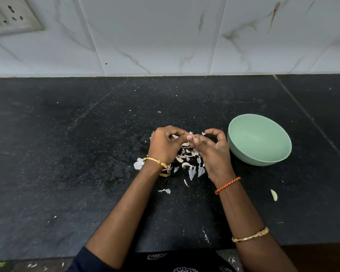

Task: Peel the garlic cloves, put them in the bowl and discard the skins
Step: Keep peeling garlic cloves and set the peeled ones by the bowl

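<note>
Head view: both hands meet above a heap of skins [186, 156] on the black speckled worktop [67, 154]. The left hand [165, 144] and the right hand [212, 148] have their fingertips curled in, pinching a small garlic clove [192, 138] between them, mostly hidden by the fingers. The pale green bowl [241, 142] sits just to the right, smooth, round and matte; no cloves show inside it. One loose clove [274, 194], curved and creamy, lies apart on the worktop near the right forearm.

Risks, as I judge them: the clove is small and slick, so it could slip out and fall among the papery, brittle skins. The light flakes already lie widely scattered, so gathering them all for discarding may miss some.
</note>
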Motion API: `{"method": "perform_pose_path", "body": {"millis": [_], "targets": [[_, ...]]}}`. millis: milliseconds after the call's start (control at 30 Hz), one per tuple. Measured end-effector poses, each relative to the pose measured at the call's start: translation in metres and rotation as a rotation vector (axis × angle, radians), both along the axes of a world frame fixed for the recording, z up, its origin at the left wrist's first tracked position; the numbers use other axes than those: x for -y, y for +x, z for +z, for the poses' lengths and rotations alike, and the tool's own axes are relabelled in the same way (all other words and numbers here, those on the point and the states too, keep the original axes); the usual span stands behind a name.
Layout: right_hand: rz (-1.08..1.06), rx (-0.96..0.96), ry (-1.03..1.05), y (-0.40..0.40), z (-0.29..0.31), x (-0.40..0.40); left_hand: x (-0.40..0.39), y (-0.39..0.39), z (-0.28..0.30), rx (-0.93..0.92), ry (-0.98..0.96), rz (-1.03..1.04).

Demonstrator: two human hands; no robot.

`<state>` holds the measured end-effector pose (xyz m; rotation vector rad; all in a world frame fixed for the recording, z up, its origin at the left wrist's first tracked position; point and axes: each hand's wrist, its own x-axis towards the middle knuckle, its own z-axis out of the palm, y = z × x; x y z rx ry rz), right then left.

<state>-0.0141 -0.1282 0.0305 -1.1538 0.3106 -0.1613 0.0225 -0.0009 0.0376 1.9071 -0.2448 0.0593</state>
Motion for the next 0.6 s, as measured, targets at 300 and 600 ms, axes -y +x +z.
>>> {"method": "perform_pose_path", "body": {"millis": [300,600], "targets": [[-0.124,-0.022,-0.114,0.002,0.002,-0.011,0.008,-0.002,-0.008,-0.214,-0.351,0.091],[-0.198,-0.143,0.13,0.003,0.014,-0.022,0.01,-0.002,-0.012,-0.336,-0.496,0.128]]}}
